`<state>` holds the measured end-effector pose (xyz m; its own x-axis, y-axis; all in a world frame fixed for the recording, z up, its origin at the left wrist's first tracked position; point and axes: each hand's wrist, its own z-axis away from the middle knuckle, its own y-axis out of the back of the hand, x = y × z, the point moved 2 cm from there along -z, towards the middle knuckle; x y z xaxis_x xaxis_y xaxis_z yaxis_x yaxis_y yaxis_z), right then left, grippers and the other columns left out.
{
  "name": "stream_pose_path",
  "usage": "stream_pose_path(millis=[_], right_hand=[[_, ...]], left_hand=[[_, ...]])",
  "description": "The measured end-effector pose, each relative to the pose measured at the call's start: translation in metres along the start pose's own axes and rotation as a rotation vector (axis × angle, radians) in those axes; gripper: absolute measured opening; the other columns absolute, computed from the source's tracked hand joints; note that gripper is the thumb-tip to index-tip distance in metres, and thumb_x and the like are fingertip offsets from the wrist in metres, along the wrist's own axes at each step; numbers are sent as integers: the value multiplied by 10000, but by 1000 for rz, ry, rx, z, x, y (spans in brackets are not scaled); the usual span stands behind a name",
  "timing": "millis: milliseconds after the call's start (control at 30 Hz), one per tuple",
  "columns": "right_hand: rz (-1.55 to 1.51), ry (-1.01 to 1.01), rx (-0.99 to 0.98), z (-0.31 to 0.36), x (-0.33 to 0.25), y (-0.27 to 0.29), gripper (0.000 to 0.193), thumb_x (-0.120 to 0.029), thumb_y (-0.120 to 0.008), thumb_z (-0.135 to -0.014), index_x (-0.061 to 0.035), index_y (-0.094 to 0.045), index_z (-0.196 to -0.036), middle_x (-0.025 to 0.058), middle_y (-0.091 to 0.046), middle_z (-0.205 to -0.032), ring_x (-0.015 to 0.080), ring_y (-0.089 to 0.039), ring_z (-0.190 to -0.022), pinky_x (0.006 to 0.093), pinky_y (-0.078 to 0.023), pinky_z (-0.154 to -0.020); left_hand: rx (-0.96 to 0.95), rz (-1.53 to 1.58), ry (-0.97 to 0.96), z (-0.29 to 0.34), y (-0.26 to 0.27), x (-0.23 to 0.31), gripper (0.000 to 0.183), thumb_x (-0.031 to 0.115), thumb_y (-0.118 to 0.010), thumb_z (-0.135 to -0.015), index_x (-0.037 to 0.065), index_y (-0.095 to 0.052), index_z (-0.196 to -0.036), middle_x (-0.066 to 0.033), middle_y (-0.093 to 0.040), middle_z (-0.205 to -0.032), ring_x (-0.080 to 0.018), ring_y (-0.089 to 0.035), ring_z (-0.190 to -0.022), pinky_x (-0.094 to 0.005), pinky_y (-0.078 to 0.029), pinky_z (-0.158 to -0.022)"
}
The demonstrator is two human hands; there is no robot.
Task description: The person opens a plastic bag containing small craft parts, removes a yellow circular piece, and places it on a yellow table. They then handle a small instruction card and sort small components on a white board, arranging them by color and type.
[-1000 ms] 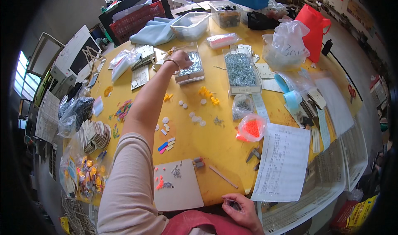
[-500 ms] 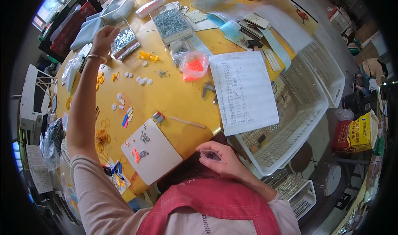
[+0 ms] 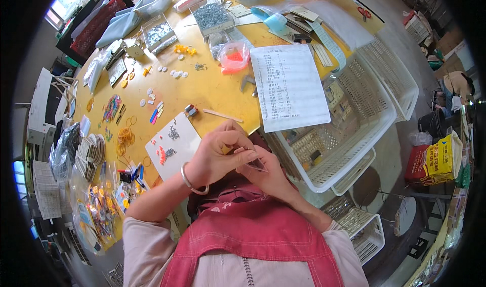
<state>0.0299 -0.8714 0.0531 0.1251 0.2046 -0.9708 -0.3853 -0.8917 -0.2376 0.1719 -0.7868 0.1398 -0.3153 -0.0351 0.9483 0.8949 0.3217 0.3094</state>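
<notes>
In front of my apron, my right hand holds a small clear plastic bag, its fingers closed around it. My left hand, with a bangle at the wrist, meets it at the mouth of the bag. The left fingertips are pinched together, and what they hold is hidden. Left of my hands lies a white board bearing small orange pieces and little piles of metal screws. A small metal-and-red item stands at its far corner, near a thin wooden stick.
A handwritten sheet lies at the table's right edge, partly over a white plastic basket. Farther back stand a box of screws and a box of shiny metal parts. Yellow rubber bands and filled small bags lie at the left.
My left hand has come back from the box of shiny metal parts at the far left to the small bag in my right hand. The view has shifted slightly.
</notes>
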Motion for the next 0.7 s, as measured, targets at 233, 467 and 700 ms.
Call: stream_pose_path(millis=[233, 467, 700], right_hand=[[6, 17, -12, 9, -2, 3, 217, -46, -700, -995, 4, -619, -1190, 18, -671, -1047, 65, -606, -989, 258, -517, -853], [111, 39, -33, 14, 8, 0, 277, -6, -667, -951, 4, -619, -1223, 113, -688, -1095, 142, -660, -1038, 305, -543, -887], [296, 121, -12, 13, 9, 4, 367, -24, -699, -854, -14, -624, -1213, 177, -689, -1116, 353, -693, -1035, 411, -558, -892]], left_hand=[[227, -62, -20, 31, -29, -24, 124, 96, -854, -825, 75, -790, -929, -60, -603, -1076, -204, -583, -1018, -314, -483, -864], [174, -282, -145, 36, -37, -27, 157, 106, -882, -756, 93, -804, -893, -79, -649, -1156, -268, -586, -1124, -386, -466, -959], [173, -313, -76, 39, -44, -36, 142, 157, -872, -749, 105, -805, -864, -96, -671, -1247, -290, -591, -1153, -427, -435, -1006]])
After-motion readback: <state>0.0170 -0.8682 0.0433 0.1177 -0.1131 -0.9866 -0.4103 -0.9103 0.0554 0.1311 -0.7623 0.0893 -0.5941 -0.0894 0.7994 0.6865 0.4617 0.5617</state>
